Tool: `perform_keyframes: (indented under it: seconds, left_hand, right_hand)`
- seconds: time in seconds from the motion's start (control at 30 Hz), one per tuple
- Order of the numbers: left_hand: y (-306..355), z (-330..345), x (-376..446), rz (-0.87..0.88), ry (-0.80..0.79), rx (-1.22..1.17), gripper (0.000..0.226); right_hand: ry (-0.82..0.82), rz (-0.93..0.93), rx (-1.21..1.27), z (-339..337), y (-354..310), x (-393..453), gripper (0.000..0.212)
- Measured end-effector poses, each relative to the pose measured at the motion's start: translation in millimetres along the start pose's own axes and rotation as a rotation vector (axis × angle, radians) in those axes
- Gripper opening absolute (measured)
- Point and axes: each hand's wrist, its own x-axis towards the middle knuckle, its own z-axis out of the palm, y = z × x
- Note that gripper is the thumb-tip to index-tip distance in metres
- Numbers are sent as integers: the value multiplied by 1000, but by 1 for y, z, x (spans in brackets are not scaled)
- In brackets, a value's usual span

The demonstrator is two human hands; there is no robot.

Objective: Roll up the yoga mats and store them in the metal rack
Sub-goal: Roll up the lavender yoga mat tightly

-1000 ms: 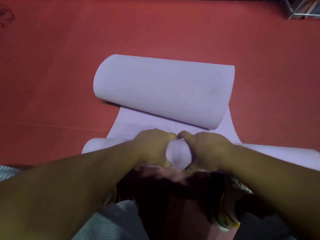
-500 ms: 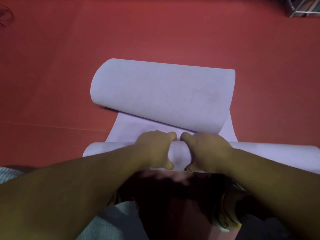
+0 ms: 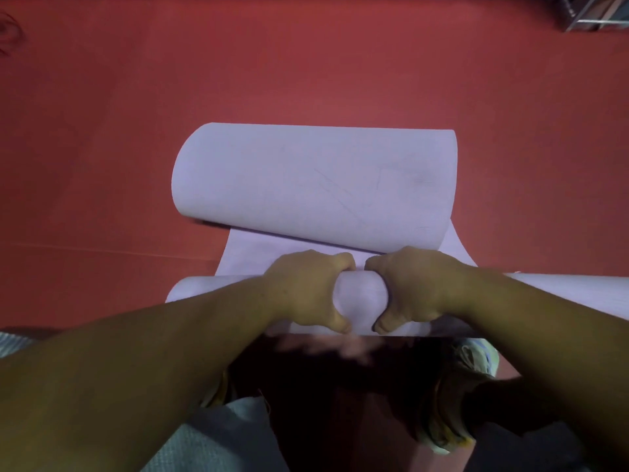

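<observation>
Left hand point(image 3: 308, 289): curled over the rolled section point(image 3: 360, 301) of the lilac yoga mat point(image 3: 313, 185), fingers over the far side, thumb tucked at the near side. Right hand point(image 3: 413, 287): mirrored, just right of the left, same wrap-around hold, with a short strip of the roll showing between the two.

Roll position: near part of the scene, lying left to right on the red floor point(image 3: 102, 131), ends extending beyond both forearms. Beyond the hands: a short flat strip of mat, then the far end curled back toward the roll in a loose, wide loop.

Handling, as judged: light, soft foam; bends readily and holds a curl; likely springs open if released. Textured surface, so slip under the palms appears unlikely. Grasp at centre keeps the roll tight there only; ends may telescope or loosen, so spread the hands wider as needed. Flatten the far loop before it is rolled in.

Metal rack point(image 3: 595, 13): far right corner, well apart, only partly in view.
</observation>
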Motion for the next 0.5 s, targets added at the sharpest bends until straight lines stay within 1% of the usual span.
perform_keyframes:
  seconds: [0.1,0.17,0.2,0.27,0.33,0.4,0.43,0.5]
  left_hand:
    - [-7,-4,4,-17,-26,-84,69]
    - [-10,-9,7,-22,-60,-165,65]
    - [-10,-11,8,-23,-86,-188,65]
    - [-9,-13,7,-9,-129,-188,68]
    - [-4,-12,4,5,-122,-126,75]
    - [0,-9,0,28,-51,0,82]
    - [2,-8,-2,46,-14,62,83]
    - [4,-6,-4,64,31,128,78]
  right_hand:
    - [141,-19,-113,9,-6,0,73]
    - [195,-48,-173,11,-7,-1,80]
    - [193,-52,-171,11,-8,-2,79]
    - [162,-46,-133,12,-9,-3,71]
    - [127,-22,-82,12,-5,-2,63]
    - [99,-8,22,8,2,1,61]
    - [82,-9,70,6,5,1,62]
    - [59,-18,107,6,6,1,63]
